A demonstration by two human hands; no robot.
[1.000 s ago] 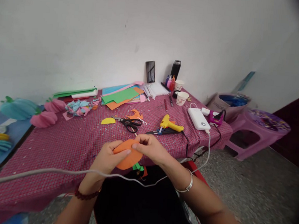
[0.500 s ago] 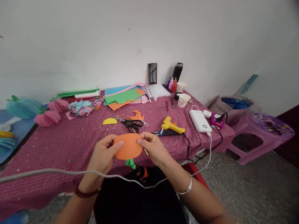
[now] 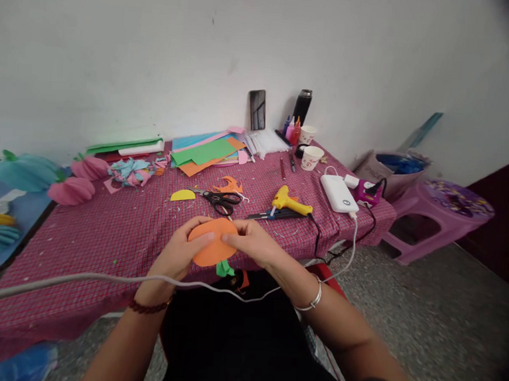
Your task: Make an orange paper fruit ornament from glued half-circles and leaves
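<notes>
Both hands hold an orange paper disc (image 3: 212,254) above the table's front edge. My left hand (image 3: 178,250) grips its left side, thumb on the face and fingers behind. My right hand (image 3: 254,242) pinches the right side in the same way, its thumb near the middle. A crumpled green paper piece (image 3: 224,268) hangs at the disc's lower edge. Just beyond the hands lie black-handled scissors (image 3: 222,202), a yellow paper half-circle (image 3: 183,195) and orange paper scraps (image 3: 229,185). A yellow glue gun (image 3: 289,201) rests right of them.
Coloured paper sheets (image 3: 204,155) lie at the back. Folded paper pumpkins (image 3: 71,191) sit at the left. At the right are a white power bank (image 3: 339,193), paper cups (image 3: 312,158) and a purple stool (image 3: 437,222). A white cable (image 3: 98,277) crosses before my forearms.
My right thumb has slid inward over the disc's face, and the hands are closer together. The disc looks slightly tilted. The whole view has shifted a little.
</notes>
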